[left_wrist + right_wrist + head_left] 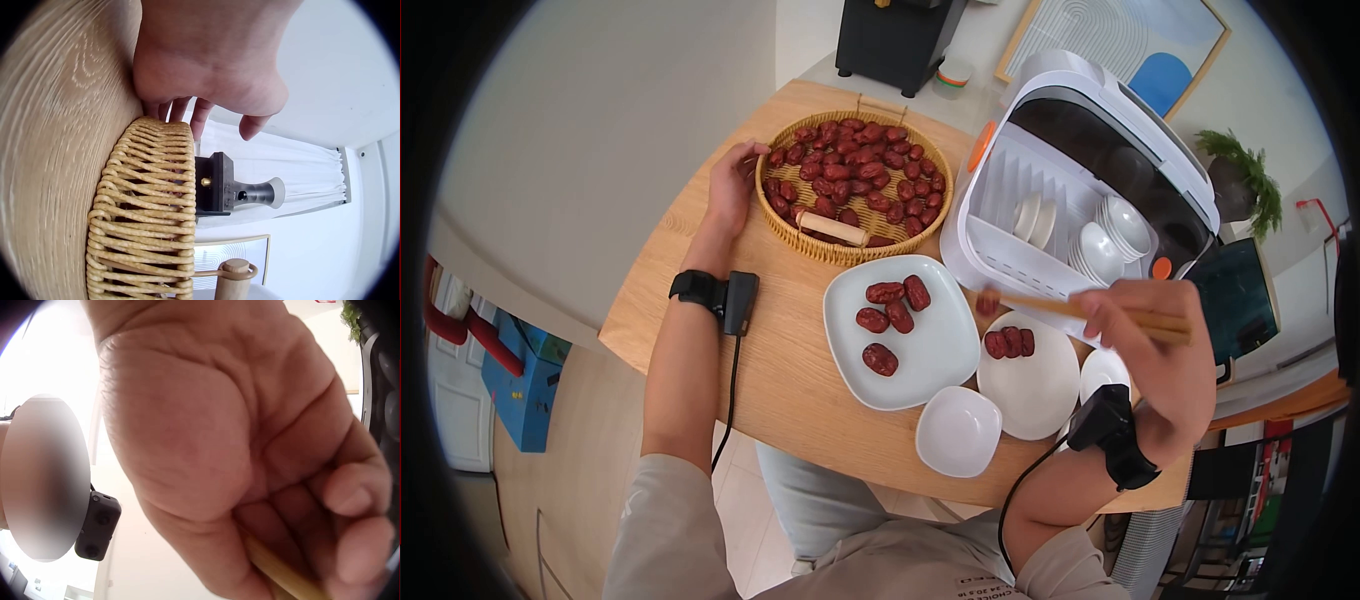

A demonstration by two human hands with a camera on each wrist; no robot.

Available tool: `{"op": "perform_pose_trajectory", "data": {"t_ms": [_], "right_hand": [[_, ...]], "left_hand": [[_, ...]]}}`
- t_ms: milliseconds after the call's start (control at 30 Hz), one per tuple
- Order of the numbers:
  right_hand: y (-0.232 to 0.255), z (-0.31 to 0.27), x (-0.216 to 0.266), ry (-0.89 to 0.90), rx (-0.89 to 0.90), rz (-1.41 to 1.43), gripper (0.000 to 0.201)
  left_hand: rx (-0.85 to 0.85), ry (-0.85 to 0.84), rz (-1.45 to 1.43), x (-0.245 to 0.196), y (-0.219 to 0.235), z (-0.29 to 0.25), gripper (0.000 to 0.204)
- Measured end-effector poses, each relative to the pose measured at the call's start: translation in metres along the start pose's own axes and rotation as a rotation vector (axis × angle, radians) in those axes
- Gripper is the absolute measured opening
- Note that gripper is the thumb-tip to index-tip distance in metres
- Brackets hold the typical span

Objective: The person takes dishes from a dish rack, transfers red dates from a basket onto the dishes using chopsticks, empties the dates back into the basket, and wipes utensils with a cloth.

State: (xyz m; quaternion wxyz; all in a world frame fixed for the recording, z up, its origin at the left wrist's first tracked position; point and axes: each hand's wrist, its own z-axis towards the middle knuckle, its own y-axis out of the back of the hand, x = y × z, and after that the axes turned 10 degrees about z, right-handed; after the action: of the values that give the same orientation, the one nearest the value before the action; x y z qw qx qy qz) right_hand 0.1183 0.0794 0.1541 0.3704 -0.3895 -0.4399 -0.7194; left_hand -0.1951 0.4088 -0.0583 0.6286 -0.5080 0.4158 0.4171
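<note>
In the head view the right hand (1155,345) grips wooden chopsticks (1055,306), whose tips hold a red date (988,302) above the gap between the square plate (847,367) and the round plate (1040,405). Several dates lie on the square plate; a small row of dates (1011,343) is on the round one. The left hand (735,185) rests at the rim of the wicker basket (845,250), full of dates. In the left wrist view its relaxed fingers (200,114) touch the basket edge (147,206). The right wrist view shows curled fingers round a chopstick (281,572).
A white dish cabinet (990,225) with bowls (1122,230) and its dark lid raised stands at the back right. A small white dish (958,432) is near the front edge, and another (1104,373) lies beside the right wrist. Behind the table is a black appliance (895,45).
</note>
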Motion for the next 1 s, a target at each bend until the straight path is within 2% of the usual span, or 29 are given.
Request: {"op": "perform_pose_trajectory", "data": {"t_ms": [33, 100, 133, 167, 233, 367, 433, 467, 533, 567, 633, 833, 900, 1000], "right_hand": [[0.001, -0.001, 0.000, 0.002, -0.002, 0.001, 0.016], [0.004, -0.001, -0.001, -0.066, 0.122, -0.286, 0.009], [0.008, 0.006, -0.004, -0.074, 0.262, -0.348, 0.011], [0.009, 0.008, -0.003, -0.074, 0.261, -0.348, 0.011], [0.001, 0.010, 0.008, -0.302, 0.236, -0.326, 0.011], [0.009, 0.010, 0.005, -0.296, 0.253, -0.306, 0.021], [0.014, 0.008, 0.010, -0.104, 0.260, -0.384, 0.012], [0.011, 0.009, 0.010, -0.104, 0.261, -0.384, 0.012], [-0.004, 0.015, 0.012, 0.167, 0.183, -0.234, 0.016], [-0.013, 0.021, 0.012, 0.167, 0.183, -0.235, 0.016], [-0.035, 0.040, 0.006, 0.300, 0.209, -0.224, 0.014], [-0.089, 0.077, -0.056, 0.328, 0.275, -0.021, 0.015], [-0.099, 0.080, -0.064, 0.170, 0.316, 0.066, 0.018], [-0.116, 0.079, -0.069, 0.102, 0.319, 0.197, 0.020]], "left_hand": [[0.002, -0.002, 0.001, 0.000, 0.000, 0.000, 0.027], [0.007, 0.003, 0.003, 0.000, 0.000, 0.000, 0.027], [0.008, 0.002, 0.003, 0.000, 0.000, 0.000, 0.027], [0.005, -0.002, 0.006, -0.001, 0.000, -0.001, 0.027], [0.001, -0.007, 0.010, -0.002, -0.001, -0.001, 0.027], [0.011, -0.011, 0.009, -0.002, -0.001, -0.002, 0.027], [0.016, -0.010, 0.011, -0.002, -0.001, -0.002, 0.028], [0.011, -0.004, 0.015, -0.002, -0.001, -0.002, 0.028], [0.006, 0.001, 0.018, -0.002, -0.001, -0.002, 0.028], [0.008, -0.001, 0.016, -0.003, -0.001, -0.002, 0.028], [0.010, -0.004, 0.016, -0.003, -0.001, -0.002, 0.028], [-0.022, 0.036, -0.003, -0.006, -0.004, -0.005, 0.029], [-0.019, 0.034, 0.003, -0.006, -0.004, -0.005, 0.029], [-0.004, 0.024, 0.001, -0.005, -0.003, -0.004, 0.029]]}}
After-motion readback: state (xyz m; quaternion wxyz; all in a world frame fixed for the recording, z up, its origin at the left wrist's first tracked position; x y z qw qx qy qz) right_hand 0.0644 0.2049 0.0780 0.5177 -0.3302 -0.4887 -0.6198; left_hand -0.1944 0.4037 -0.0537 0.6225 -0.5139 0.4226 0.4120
